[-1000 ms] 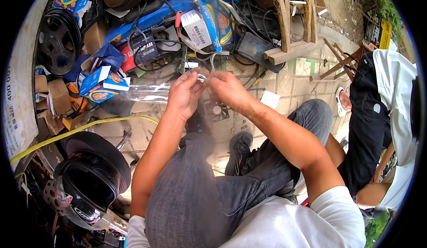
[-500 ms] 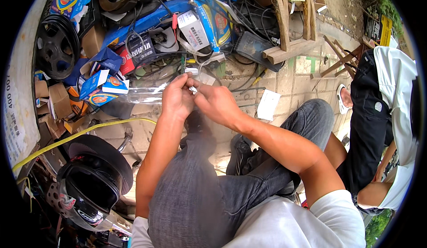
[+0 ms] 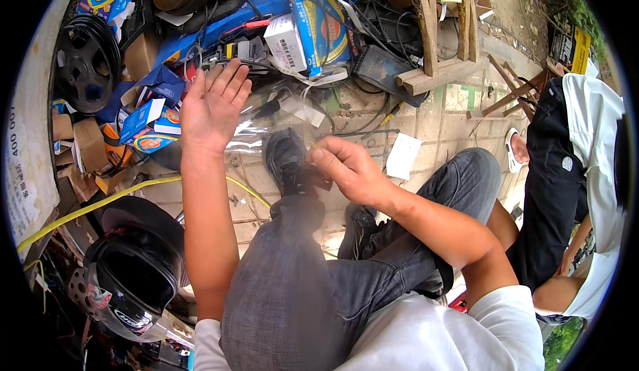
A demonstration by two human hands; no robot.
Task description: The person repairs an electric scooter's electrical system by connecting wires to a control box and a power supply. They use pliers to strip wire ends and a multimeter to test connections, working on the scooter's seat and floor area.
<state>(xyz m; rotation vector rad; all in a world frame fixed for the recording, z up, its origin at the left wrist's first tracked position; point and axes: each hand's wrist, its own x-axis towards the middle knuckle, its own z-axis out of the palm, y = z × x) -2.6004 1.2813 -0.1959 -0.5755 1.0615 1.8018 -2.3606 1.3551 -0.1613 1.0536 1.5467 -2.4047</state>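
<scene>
My left hand (image 3: 214, 108) is spread with its palm turned up, holding nothing, in front of a heap of boxes and cables. To its right, my right hand (image 3: 351, 171) is closed in a pinch above my shin. A small, thin yellowish bit shows at those fingertips, too small to name. Between the hands a clear plastic piece, perhaps a bag (image 3: 251, 138), lies low by my black shoe (image 3: 285, 158). A thin pale cable (image 3: 305, 98) hangs down from the heap toward my right hand; whether it reaches the fingers I cannot tell.
Blue cartons (image 3: 143, 125), a white box (image 3: 285, 41) and a black wheel (image 3: 86, 65) crowd the far left. A black helmet (image 3: 126, 278) sits near left, below a yellow hose (image 3: 100, 208). A wooden stool (image 3: 439, 75) stands far right; another person (image 3: 566, 171) sits at right.
My hands were together at their fingertips on a small white thing; they have parted. The left moved up and left and opened; the right moved slightly right and down, still pinching.
</scene>
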